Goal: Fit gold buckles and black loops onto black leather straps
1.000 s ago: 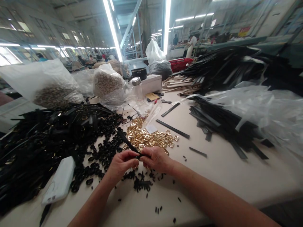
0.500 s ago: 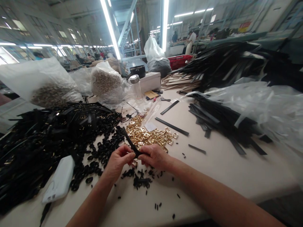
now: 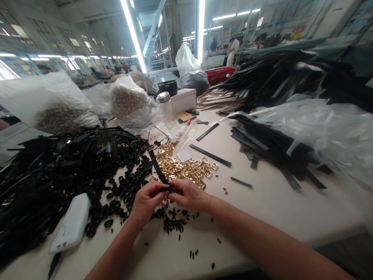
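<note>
Both of my hands pinch one black strap [image 3: 157, 166] above the table. My left hand [image 3: 147, 200] grips it near its lower end from the left. From the right, my right hand [image 3: 188, 193] closes on the same end, fingertips almost touching the left ones. The strap's free part points up and away to the left; the pinched end is mostly hidden by fingers. Just beyond lie gold buckles [image 3: 186, 170] in a loose heap. Black loops [image 3: 132, 182] are scattered to the left, and small black bits [image 3: 174, 224] lie below my hands.
A tangled pile of black straps with buckles [image 3: 58, 167] covers the left side, beside a white power bank [image 3: 71, 223]. Black strips [image 3: 262, 144] lie under plastic at right. Further back stand a clear bottle [image 3: 165, 107], a white box [image 3: 183, 101] and filled bags [image 3: 128, 101].
My fingers have shifted slightly on the strap, and more of its free part shows. The whole view has moved a little. Both hands keep their hold.
</note>
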`<state>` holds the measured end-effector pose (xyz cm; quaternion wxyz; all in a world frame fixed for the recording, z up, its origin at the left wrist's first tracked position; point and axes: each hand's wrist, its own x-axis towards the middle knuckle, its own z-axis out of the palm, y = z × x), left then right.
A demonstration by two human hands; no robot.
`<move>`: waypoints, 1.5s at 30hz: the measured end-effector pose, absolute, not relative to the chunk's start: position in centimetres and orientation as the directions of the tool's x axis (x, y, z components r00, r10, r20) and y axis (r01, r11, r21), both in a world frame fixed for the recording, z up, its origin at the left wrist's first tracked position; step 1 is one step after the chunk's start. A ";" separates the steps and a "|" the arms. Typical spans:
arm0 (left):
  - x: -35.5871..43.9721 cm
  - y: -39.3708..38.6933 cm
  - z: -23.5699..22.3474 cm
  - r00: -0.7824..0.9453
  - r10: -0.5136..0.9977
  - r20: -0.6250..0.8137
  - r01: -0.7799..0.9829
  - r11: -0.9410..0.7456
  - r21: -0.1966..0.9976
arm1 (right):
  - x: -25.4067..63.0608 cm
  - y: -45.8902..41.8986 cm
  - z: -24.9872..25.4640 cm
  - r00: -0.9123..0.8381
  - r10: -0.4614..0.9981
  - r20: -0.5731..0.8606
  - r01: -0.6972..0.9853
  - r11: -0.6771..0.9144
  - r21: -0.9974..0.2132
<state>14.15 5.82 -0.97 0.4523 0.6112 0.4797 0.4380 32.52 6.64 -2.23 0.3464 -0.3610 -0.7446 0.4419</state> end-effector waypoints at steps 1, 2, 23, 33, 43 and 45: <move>14.1 5.8 -1.0 0.151 0.982 0.116 0.204 -0.145 0.968 | 32.5 6.6 -2.2 -0.494 0.844 0.210 0.237 0.363 -0.901; 14.1 5.8 -1.1 0.147 0.982 0.120 0.207 -0.150 0.967 | 32.5 6.6 -2.2 -0.487 0.850 0.202 0.233 0.349 -0.908; 13.7 6.2 -1.1 0.091 0.962 -0.257 -0.380 0.272 0.884 | 32.7 5.8 -0.3 -0.480 0.872 0.097 0.244 0.239 -0.940; 13.8 5.4 -0.7 0.225 0.973 -0.058 -0.093 0.080 0.992 | 32.7 5.8 -0.4 -0.559 0.829 0.015 0.104 0.088 -0.991; 13.4 5.6 -1.2 0.071 0.997 0.001 -0.067 0.004 0.998 | 32.5 6.0 -0.5 -0.464 0.884 0.053 0.252 0.189 -0.949; 13.6 5.6 -1.4 0.072 0.997 -0.036 -0.097 0.043 0.994 | 32.5 6.0 -0.5 -0.439 0.895 0.073 0.307 0.226 -0.925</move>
